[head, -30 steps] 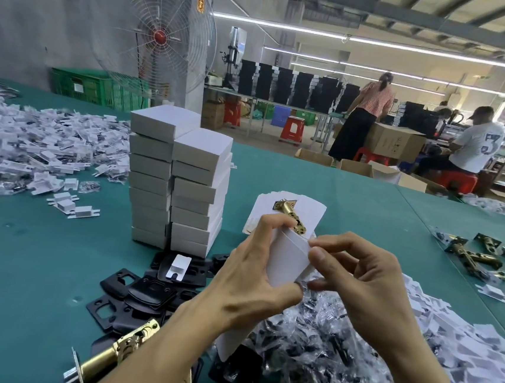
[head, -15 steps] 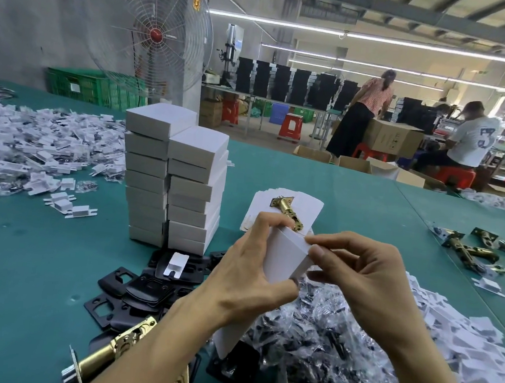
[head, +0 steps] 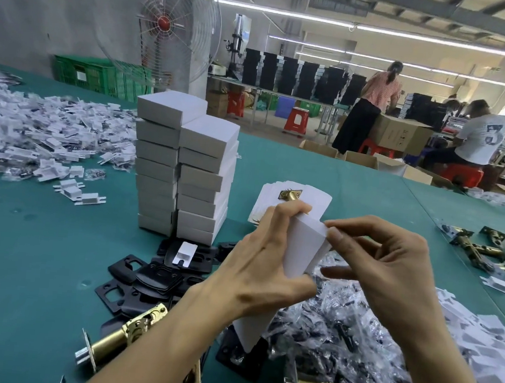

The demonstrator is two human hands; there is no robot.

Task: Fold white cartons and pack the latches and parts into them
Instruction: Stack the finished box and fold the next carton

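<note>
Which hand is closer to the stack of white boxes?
Left. The left hand grips the carton just right of the stack; the right hand pinches the carton's far edge, farther right.

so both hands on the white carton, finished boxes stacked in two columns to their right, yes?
Not quite. In the head view the finished boxes stand to the left of the hands, not the right. The rest holds: two columns, and the left hand and right hand both grip the white carton.
</note>
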